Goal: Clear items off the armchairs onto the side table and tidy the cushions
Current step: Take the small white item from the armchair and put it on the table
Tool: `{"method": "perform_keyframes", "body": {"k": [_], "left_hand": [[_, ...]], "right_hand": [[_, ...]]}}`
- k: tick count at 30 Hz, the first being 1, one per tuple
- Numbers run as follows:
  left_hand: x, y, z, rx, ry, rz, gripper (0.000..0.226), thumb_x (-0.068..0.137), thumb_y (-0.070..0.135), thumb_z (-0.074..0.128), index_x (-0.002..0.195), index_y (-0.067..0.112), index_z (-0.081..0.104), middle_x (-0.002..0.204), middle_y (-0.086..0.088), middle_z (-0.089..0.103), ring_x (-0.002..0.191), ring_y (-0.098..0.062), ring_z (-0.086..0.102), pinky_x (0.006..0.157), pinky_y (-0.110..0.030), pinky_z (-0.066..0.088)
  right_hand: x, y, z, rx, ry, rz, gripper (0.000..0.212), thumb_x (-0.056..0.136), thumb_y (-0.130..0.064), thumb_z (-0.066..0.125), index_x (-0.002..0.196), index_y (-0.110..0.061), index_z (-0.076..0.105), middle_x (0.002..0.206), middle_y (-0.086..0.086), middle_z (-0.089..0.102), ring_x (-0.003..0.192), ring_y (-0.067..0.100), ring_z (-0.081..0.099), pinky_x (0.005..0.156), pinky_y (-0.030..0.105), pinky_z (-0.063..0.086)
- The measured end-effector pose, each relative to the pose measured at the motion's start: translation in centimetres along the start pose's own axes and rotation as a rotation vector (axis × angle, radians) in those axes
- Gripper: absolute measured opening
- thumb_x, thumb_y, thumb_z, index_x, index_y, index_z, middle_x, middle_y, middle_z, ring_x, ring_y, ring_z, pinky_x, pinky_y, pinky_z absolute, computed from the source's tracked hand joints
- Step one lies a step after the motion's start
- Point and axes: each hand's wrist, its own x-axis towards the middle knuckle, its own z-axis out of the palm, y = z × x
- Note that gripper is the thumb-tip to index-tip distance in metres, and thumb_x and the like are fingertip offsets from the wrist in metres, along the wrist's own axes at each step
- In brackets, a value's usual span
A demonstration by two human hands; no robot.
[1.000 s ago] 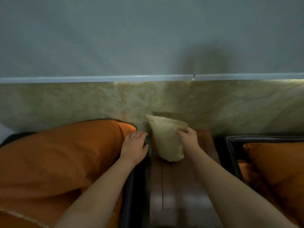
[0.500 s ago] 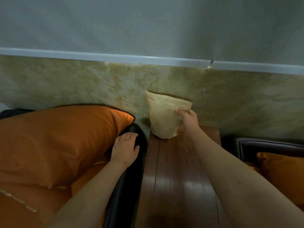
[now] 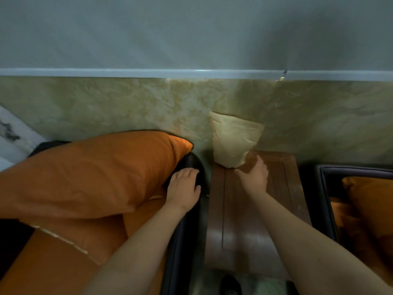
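wall top: plain grey-blue painted surface (image 3: pixel 191 28); middle: glossy white horizontal rail (image 3: pixel 127 73); bottom: beige marble-veined panelling (image 3: pixel 106 107) | light: dim

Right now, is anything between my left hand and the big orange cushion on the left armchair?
Nothing visible. Your left hand rests on the dark armrest, its fingers right beside the orange cushion.

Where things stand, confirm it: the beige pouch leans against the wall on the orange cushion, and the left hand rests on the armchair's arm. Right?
Wrong on one point: head view shows the beige pouch on the side table, not the orange cushion. Wall and left hand are as stated.
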Motion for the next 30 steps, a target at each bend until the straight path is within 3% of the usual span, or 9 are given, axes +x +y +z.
{"method": "perform_keyframes", "body": {"k": [12, 18, 22, 26, 30], "left_hand": [[-13.7, -5.8, -2.4, -0.059, 0.075, 0.035, 0.049, 0.093, 0.024, 0.049, 0.141, 0.018, 0.039, 0.144, 0.001, 0.042, 0.136, -0.015, 0.032, 0.110, -0.028, 0.024], [-18.6, -9.2, -3.9, -0.007, 0.175, -0.017, 0.045, 0.092, 0.029, 0.051, 0.135, 0.017, 0.046, 0.134, -0.001, 0.050, 0.125, -0.020, 0.043, 0.102, -0.033, 0.034], [-19.2, -10.8, -5.6, 0.051, 0.281, -0.097, 0.069, 0.085, 0.039, 0.062, 0.144, 0.017, 0.033, 0.143, -0.004, 0.041, 0.129, -0.024, 0.039, 0.103, -0.036, 0.034], [-17.0, -11.4, -7.1, 0.046, 0.245, -0.086, 0.101, 0.077, 0.047, 0.070, 0.151, 0.024, 0.005, 0.157, -0.005, 0.014, 0.144, -0.025, 0.016, 0.115, -0.040, 0.024], [-12.8, -11.3, -8.1, 0.089, 0.173, -0.024, 0.112, 0.071, 0.054, 0.073, 0.151, 0.030, -0.001, 0.159, -0.004, 0.003, 0.147, -0.026, 0.002, 0.118, -0.042, 0.011]], "right_hand": [[-15.8, -0.7, 5.5, -0.248, -0.204, -0.380, 0.089, 0.075, -0.037, 0.075, 0.147, -0.015, 0.028, 0.148, 0.007, 0.035, 0.137, 0.024, 0.027, 0.111, 0.040, 0.029], [-20.8, -1.8, 7.4, -0.312, -0.281, -0.479, 0.090, 0.079, -0.042, 0.072, 0.149, -0.016, 0.021, 0.152, 0.005, 0.029, 0.139, 0.022, 0.023, 0.114, 0.037, 0.023], [-22.2, -2.9, 8.5, -0.279, -0.295, -0.491, 0.091, 0.078, -0.042, 0.073, 0.148, -0.016, 0.021, 0.151, 0.005, 0.030, 0.139, 0.021, 0.024, 0.113, 0.036, 0.023], [-22.2, -3.8, 9.4, -0.245, -0.284, -0.502, 0.092, 0.078, -0.043, 0.072, 0.149, -0.016, 0.021, 0.151, 0.004, 0.030, 0.139, 0.021, 0.023, 0.114, 0.038, 0.024], [-20.2, -4.8, 9.8, -0.199, -0.282, -0.524, 0.091, 0.078, -0.042, 0.073, 0.148, -0.018, 0.021, 0.151, 0.002, 0.030, 0.140, 0.018, 0.023, 0.115, 0.038, 0.023]]}}
